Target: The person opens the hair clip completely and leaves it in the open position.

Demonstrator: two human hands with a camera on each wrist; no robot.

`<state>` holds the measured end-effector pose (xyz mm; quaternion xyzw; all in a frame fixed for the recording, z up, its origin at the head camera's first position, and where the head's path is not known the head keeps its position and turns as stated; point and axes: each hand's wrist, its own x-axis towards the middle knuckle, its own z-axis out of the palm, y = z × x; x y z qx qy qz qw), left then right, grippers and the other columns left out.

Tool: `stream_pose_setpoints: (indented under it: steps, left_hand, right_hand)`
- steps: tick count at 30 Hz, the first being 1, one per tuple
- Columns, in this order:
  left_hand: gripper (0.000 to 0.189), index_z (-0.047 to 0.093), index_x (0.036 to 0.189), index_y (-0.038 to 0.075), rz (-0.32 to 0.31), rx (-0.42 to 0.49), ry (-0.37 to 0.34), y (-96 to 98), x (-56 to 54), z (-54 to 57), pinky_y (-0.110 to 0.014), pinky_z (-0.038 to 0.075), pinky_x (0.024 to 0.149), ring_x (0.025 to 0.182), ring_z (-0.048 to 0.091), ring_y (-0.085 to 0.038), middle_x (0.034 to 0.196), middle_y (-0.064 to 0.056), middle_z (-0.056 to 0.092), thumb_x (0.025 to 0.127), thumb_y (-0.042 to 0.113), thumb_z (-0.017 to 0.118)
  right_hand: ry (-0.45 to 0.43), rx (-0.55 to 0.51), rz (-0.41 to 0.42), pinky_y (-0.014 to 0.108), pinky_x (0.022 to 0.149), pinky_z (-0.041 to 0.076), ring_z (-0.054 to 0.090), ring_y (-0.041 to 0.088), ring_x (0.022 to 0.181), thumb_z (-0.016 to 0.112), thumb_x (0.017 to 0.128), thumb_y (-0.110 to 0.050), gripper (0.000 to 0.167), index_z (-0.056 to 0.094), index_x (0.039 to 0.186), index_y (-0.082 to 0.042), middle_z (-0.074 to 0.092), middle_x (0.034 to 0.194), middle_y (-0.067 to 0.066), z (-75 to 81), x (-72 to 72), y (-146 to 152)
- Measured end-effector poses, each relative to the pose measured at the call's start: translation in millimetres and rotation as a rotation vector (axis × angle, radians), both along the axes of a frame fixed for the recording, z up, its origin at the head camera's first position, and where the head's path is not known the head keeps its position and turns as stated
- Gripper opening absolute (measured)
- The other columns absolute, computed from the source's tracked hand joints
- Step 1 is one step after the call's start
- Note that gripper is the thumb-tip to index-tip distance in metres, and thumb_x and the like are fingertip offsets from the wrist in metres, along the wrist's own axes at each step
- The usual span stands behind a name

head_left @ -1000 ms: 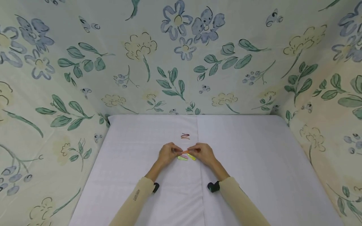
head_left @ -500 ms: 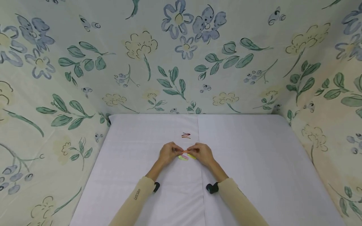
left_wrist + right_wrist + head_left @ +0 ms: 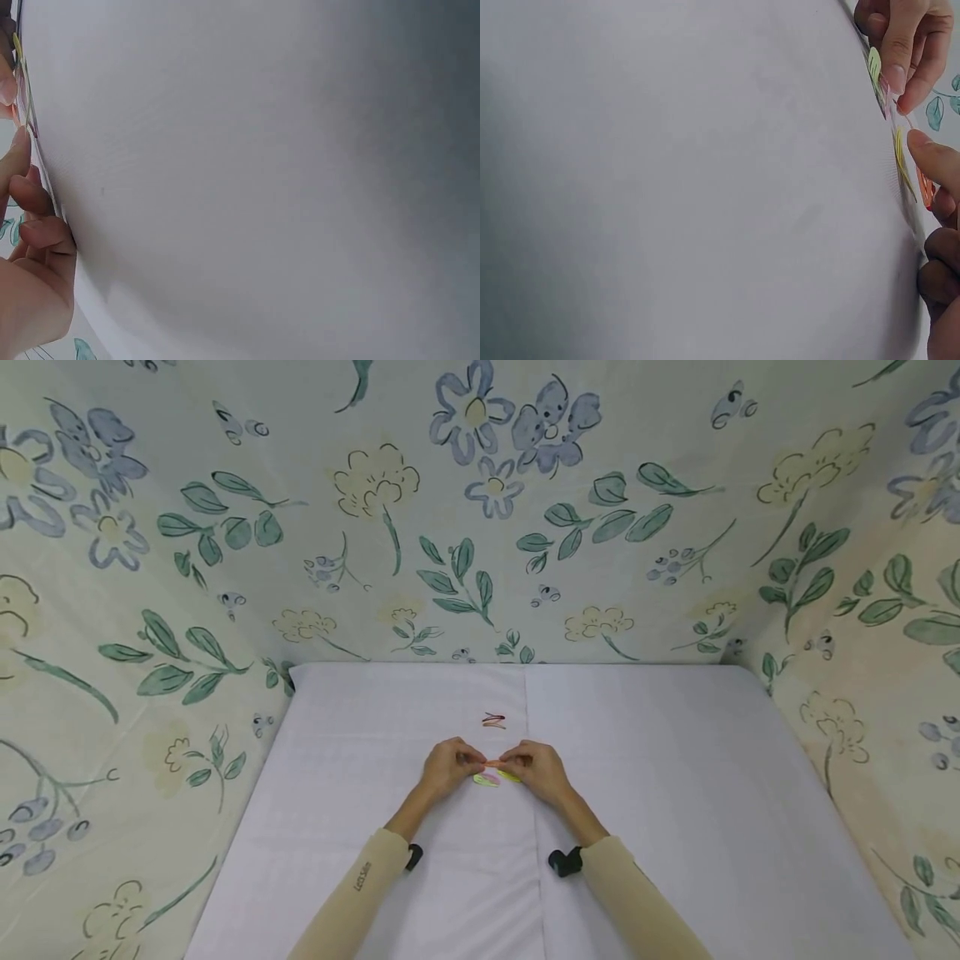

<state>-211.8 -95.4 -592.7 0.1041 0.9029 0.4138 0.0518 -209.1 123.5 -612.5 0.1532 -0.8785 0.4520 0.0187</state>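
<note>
Between the fingertips of both hands is a small orange snap hair clip [image 3: 492, 763], its looped part [image 3: 925, 187] showing by the right fingers in the right wrist view. My left hand [image 3: 450, 768] pinches one end between thumb and forefinger. The other end is pinched by my right hand [image 3: 537, 770]. Just below the fingertips lie a green hair clip [image 3: 874, 69], a pink one [image 3: 491, 774] and a yellow one [image 3: 901, 161], partly covered by the hands in the head view. The left wrist view catches the left hand [image 3: 34, 247] only at its edge.
Farther back on the white-covered table [image 3: 637, 777] lie a dark red and an orange-brown clip [image 3: 493, 721], side by side. A seam runs down the cloth near the hands. Floral fabric [image 3: 480, 527] walls off the back and both sides.
Both hands stay in place, pinching the orange clip; the fingertips shift only slightly and the clip turns a little. The clips on the table have not moved.
</note>
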Motion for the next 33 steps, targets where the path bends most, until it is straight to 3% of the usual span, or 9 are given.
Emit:
stream_pose_setpoints:
  steps: [7,24,33]
  left_hand:
    - [0.009,0.083,0.094,0.013,-0.04,0.025,0.009,-0.8,1.4,2.2,-0.023,0.043,0.068,0.077,0.055,-0.011,0.091,-0.003,0.07,0.085,0.014,0.085]
    - [0.008,0.082,0.091,0.009,-0.036,0.076,0.094,0.2,3.9,-0.3,-0.02,0.042,0.061,0.069,0.051,-0.008,0.087,-0.003,0.07,0.084,0.012,0.085]
    - [0.006,0.081,0.088,0.008,-0.02,0.188,0.072,1.4,4.3,3.6,-0.018,0.043,0.06,0.066,0.052,-0.007,0.086,-0.005,0.072,0.083,0.009,0.085]
  right_hand:
    - [-0.053,-0.058,0.004,0.019,0.059,0.037,0.048,0.007,0.063,0.085,0.086,-0.021,0.012,0.083,0.093,-0.011,0.058,0.069,-0.002,1.4,1.3,0.8]
    - [-0.057,-0.182,0.017,0.018,0.06,0.038,0.048,0.008,0.066,0.084,0.087,-0.019,0.012,0.083,0.096,-0.011,0.06,0.071,0.003,1.4,7.1,0.8]
    - [-0.043,-0.224,0.01,0.019,0.059,0.039,0.047,0.007,0.065,0.083,0.088,-0.023,0.021,0.082,0.105,-0.01,0.056,0.07,0.002,2.1,8.4,2.8]
